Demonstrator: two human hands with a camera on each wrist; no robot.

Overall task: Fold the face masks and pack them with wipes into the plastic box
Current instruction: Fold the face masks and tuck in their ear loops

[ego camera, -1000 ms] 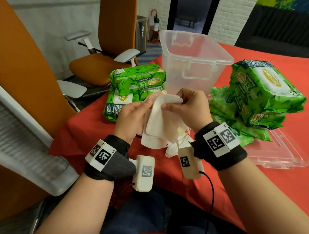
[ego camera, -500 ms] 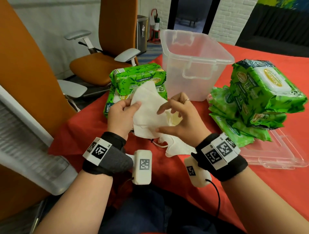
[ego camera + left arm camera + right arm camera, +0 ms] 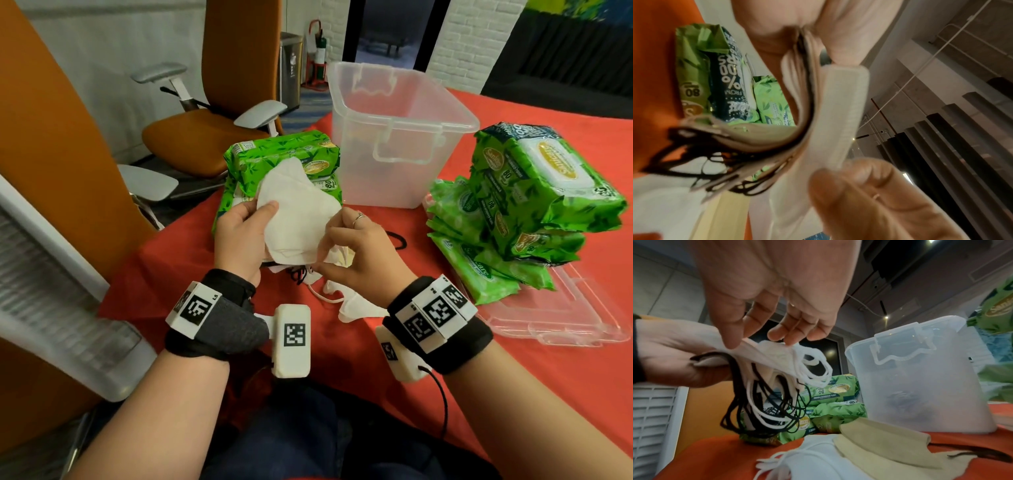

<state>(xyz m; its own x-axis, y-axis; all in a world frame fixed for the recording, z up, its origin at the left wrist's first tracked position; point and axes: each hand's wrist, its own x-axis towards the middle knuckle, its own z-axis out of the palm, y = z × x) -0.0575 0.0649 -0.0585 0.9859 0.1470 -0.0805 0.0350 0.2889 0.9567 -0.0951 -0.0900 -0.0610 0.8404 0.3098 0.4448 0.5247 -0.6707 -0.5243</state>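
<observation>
My left hand (image 3: 263,219) grips a stack of folded face masks (image 3: 294,212), thumb on top, above the red table's near edge. Black and white ear loops (image 3: 777,402) hang below the stack. My right hand (image 3: 330,236) pinches the right edge of the top white mask (image 3: 764,353) between thumb and fingertips. The stack's edge (image 3: 842,113) fills the left wrist view. More loose masks (image 3: 356,305), white and pale yellow, lie on the cloth below my right hand. The clear plastic box (image 3: 404,113) stands open behind the hands. Green wipes packs (image 3: 284,154) sit left of it.
A taller pile of wipes packs (image 3: 534,192) leans at the right, partly on the clear box lid (image 3: 561,318). An orange office chair (image 3: 212,130) stands past the table's left corner. A white slatted unit (image 3: 51,301) is at my left.
The white mask went from being folded between both hands to lying on the stack in my left hand. My right hand slid to the mask's right edge.
</observation>
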